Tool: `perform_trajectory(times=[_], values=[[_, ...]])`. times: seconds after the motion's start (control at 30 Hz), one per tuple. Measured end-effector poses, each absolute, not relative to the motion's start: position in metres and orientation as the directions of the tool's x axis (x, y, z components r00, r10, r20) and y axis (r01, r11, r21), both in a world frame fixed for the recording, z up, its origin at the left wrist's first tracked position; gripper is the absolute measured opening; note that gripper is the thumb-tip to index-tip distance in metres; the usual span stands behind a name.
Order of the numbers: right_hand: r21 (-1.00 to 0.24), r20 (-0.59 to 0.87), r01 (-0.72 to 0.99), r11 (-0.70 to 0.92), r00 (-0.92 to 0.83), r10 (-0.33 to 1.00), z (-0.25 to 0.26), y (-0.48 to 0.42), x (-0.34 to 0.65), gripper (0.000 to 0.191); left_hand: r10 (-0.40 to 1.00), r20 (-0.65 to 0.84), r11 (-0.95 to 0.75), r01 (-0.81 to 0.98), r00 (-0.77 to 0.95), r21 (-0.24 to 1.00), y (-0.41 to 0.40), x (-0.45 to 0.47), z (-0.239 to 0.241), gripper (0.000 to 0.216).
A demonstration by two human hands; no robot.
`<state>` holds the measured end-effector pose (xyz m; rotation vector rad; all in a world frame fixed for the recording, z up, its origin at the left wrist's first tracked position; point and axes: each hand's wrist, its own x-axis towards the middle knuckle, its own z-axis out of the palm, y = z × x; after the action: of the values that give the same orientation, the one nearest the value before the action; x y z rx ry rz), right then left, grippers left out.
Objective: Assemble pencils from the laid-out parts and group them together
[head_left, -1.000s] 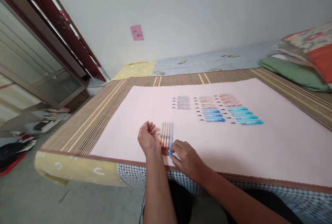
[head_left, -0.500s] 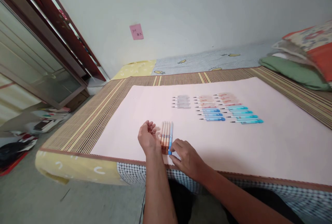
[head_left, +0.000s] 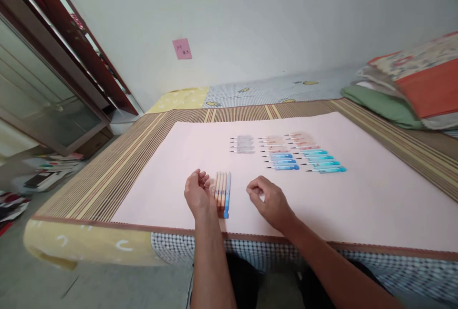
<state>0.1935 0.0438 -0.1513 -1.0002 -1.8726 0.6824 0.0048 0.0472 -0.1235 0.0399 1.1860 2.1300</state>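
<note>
A row of brown-and-cream pens [head_left: 219, 190] lies side by side on the pink sheet [head_left: 157, 190]. A blue pen [head_left: 227, 194] lies along the row's right side, its dark blue end toward me. Beside the row's left edge rests my left hand [head_left: 198, 193], open, with fingers loosely curled and nothing seen in them; whether it touches the pens is unclear. My right hand [head_left: 269, 200] hovers over the sheet, right of the blue pen and apart from it. Its thumb and index fingertips come together with nothing visible between them.
Farther back lie grey-topped pens [head_left: 243, 144], reddish pens [head_left: 274, 143], blue pens [head_left: 282, 161] and turquoise pens [head_left: 324, 161] in groups. The sheet covers a striped mat [head_left: 96, 175]. Folded cushions [head_left: 404, 87] sit at the right. A pink note [head_left: 182, 48] sticks to the wall.
My right hand has let go of the blue pen's end and moved right, away from it. The blue pen stays beside the row. My left hand keeps its place; the view has shifted slightly.
</note>
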Motion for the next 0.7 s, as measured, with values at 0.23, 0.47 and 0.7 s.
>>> perform_trajectory(times=[0.23,0.47,0.7], values=[[-0.785,0.55,0.502,0.364,0.292,0.783,-0.147,0.101,0.282,0.028,0.617,-0.297,-0.323,-0.578,-0.729,0.749,0.058,0.021,-0.128,0.014],[-0.64,0.622,0.67,0.375,0.166,0.765,-0.176,0.116,0.305,0.032,0.768,-0.297,-0.215,-0.665,-0.567,0.715,0.074,0.078,-0.13,0.019],[-0.659,0.542,0.648,0.382,0.058,0.838,-0.178,0.115,0.296,0.031,0.859,-0.22,-0.091,-0.561,-0.462,0.823,0.072,0.127,-0.133,0.029]])
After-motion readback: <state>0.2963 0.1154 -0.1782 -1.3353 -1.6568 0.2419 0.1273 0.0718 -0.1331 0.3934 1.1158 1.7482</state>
